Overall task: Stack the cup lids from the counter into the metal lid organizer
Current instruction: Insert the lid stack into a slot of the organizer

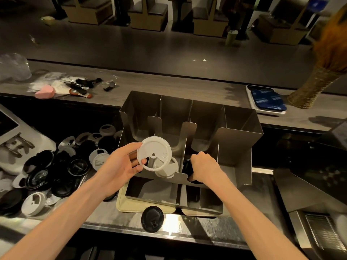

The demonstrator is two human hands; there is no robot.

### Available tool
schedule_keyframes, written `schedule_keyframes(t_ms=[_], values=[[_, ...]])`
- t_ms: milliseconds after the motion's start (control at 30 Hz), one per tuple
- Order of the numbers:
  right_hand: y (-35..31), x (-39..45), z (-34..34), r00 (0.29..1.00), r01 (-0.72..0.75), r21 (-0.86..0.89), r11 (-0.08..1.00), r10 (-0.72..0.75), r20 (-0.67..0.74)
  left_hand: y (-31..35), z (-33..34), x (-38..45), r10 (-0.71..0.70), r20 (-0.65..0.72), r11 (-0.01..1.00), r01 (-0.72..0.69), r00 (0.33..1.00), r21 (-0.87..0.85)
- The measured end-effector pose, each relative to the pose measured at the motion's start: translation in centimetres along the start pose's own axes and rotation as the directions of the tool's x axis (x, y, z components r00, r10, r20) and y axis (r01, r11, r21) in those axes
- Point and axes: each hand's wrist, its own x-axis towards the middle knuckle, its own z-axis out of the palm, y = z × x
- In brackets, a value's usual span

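Observation:
The metal lid organizer (238,139) stands on the counter in the middle, with several upright slots. My left hand (120,166) pinches a white cup lid (154,152) by its edge, holding it over the organizer's front left slot. Another white lid (167,170) lies in that slot just below. My right hand (203,167) curls round a black lid (187,168) in the neighbouring front slot; most of that lid is hidden by the fingers. A heap of black and white lids (56,166) covers the counter to the left. One black lid (152,218) lies near the counter's front edge.
A cream tray (122,205) sits under the organizer's front. A white machine (16,139) stands at the far left. On the upper ledge lie small tools and a pink object (44,91), a white scale (266,99) and a woven vase (308,91). A drain grate (323,231) is at lower right.

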Motion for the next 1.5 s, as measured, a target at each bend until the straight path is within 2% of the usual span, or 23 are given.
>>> schedule_keyframes(t_ms=[133,300,367,433,500,567,667,733,833,900,967,1000,1067,1200,1267,1367,1500], values=[[0.2,0.1,0.0,1.000,0.000,-0.013,1.000,0.000,-0.001,0.3,-0.1,-0.1,0.024,0.000,1.000,-0.024,1.000,0.004],[0.1,-0.9,-1.1,0.999,-0.017,0.034,0.999,0.016,0.046,0.6,-0.5,-0.4,0.076,0.025,0.989,-0.079,0.997,0.128],[0.4,-2.1,-2.8,0.999,-0.025,0.085,0.996,0.028,-0.029,0.9,-0.4,-0.8,0.089,0.040,0.982,-0.095,0.995,0.164],[0.3,-3.7,-4.8,0.979,0.000,0.137,0.991,0.028,-0.200,1.3,-0.4,-1.1,0.089,0.036,0.976,-0.094,0.995,0.194],[-0.5,-5.2,-6.4,0.926,0.132,0.271,0.954,-0.021,-0.377,1.6,-0.6,-1.1,0.078,0.022,0.976,-0.081,0.997,0.200],[-1.7,-6.5,-7.6,0.888,0.363,0.389,0.847,-0.189,-0.419,1.9,-0.4,-0.9,0.066,0.028,0.984,-0.069,0.997,0.162],[-3.8,-7.0,-7.8,0.803,0.584,0.277,0.763,-0.494,-0.332,2.6,0.3,-1.3,0.033,0.094,0.995,-0.042,0.995,0.095],[-4.6,-6.6,-7.4,0.747,0.641,0.207,0.739,-0.540,-0.388,3.1,0.6,-1.5,0.048,0.140,0.992,-0.064,0.989,0.109],[-5.1,-6.4,-7.1,0.748,0.592,0.286,0.753,-0.382,-0.542,3.5,0.3,-1.5,0.095,0.176,0.966,-0.133,0.980,0.223],[-5.5,-6.5,-7.3,0.764,0.467,0.311,0.828,-0.200,-0.614,3.6,0.0,-1.7,0.066,0.228,0.947,-0.132,0.971,0.292],[-6.0,-6.6,-7.9,0.827,0.288,0.278,0.916,-0.091,-0.555,3.9,0.0,-1.8,0.042,0.284,0.929,-0.142,0.958,0.342],[-6.1,-6.6,-8.0,0.862,0.224,0.239,0.945,-0.078,-0.501,4.1,0.0,-1.8,0.047,0.291,0.918,-0.156,0.956,0.364],[-5.9,-6.6,-8.2,0.899,0.190,0.202,0.961,-0.088,-0.428,4.6,-0.2,-1.3,0.062,0.303,0.891,-0.190,0.951,0.413],[-4.7,-6.4,-8.2,0.911,0.369,0.362,0.856,-0.256,-0.325,5.3,-0.5,-0.4,0.038,0.341,0.882,-0.193,0.939,0.431],[-4.7,-6.0,-8.0,0.910,0.386,0.384,0.839,-0.276,-0.310,5.4,-0.6,0.0,0.030,0.336,0.877,-0.186,0.941,0.443],[-4.7,-5.0,-7.4,0.916,0.324,0.288,0.901,-0.223,-0.333,5.3,-0.9,0.7,0.055,0.309,0.828,-0.216,0.950,0.517],[-5.0,-3.4,-6.2,0.950,0.196,-0.045,0.980,-0.201,-0.240,5.4,-2.1,1.6,0.138,0.177,0.844,-0.209,0.975,0.493]])
